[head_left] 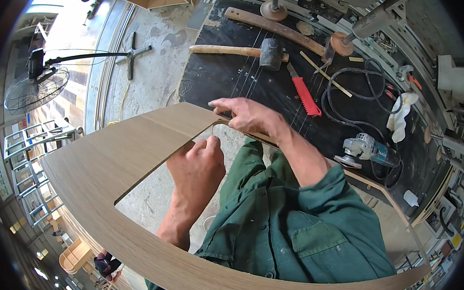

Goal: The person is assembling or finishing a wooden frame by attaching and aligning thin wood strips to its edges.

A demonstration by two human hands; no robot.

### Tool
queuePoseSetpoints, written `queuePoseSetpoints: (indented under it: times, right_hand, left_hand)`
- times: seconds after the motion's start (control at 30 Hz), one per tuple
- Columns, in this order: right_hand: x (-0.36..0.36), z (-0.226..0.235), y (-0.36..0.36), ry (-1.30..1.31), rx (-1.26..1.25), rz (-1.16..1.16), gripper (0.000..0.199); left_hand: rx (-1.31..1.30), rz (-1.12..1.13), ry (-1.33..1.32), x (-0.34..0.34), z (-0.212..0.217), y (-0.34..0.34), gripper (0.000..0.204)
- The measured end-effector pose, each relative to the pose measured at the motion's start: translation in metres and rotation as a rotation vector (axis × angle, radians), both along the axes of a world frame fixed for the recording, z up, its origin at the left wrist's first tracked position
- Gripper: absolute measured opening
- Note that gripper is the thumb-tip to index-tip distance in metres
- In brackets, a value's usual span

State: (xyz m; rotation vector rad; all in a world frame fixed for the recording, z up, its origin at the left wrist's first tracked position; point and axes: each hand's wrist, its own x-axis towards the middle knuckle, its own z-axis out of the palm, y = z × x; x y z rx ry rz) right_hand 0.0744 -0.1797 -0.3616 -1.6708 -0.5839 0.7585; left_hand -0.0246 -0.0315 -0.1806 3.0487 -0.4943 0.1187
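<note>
Wood-grain panel frame (100,158), light oak colour, large cut-out in the middle, filling the centre and lower left of the frame; the person is standing inside the opening. A thin edge strip (221,123) is running along the inner edge near the upper corner of the cut-out, its long axis going from centre toward the lower right.

Right hand (243,115) is sitting at centre, fingers (220,104) pinching the strip against the panel edge. Left hand (196,166) is just below and left of it, fingers curled shut, thumb and forefinger nipping the strip's loose end. Both hands are on the strip; the right is nearer the corner.

Beyond, upper right: black tabletop (222,76) carrying a rubber mallet (253,50), a red-handled saw (304,94), a coiled black cable (346,98) and an angle grinder (365,150). Upper left: a floor fan (37,85) standing on the concrete.
</note>
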Motion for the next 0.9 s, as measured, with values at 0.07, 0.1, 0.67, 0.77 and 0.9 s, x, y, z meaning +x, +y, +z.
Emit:
queuePoseSetpoints:
  times: [0.07, 0.1, 0.67, 0.77, 0.9]
  right_hand:
    - [-0.022, 0.004, 0.001, 0.018, -0.023, -0.062, 0.069]
    - [-0.033, 0.005, 0.003, -0.071, -0.071, -0.175, 0.062]
    - [-0.058, 0.005, 0.004, -0.442, -0.242, -0.573, 0.041]
    - [-0.057, 0.007, 0.006, -0.378, -0.277, -0.524, 0.039]
    - [-0.052, 0.009, 0.003, -0.363, -0.279, -0.479, 0.041]
  left_hand:
    - [-0.015, 0.026, -0.011, -0.002, 0.000, 0.003, 0.019]
    - [-0.017, 0.030, -0.013, -0.002, 0.002, 0.001, 0.019]
    - [-0.098, 0.126, 0.088, -0.029, -0.019, -0.039, 0.011]
    - [-0.094, 0.164, 0.101, -0.031, -0.023, -0.047, 0.011]
    - [-0.064, 0.166, 0.146, -0.028, -0.029, -0.053, 0.011]
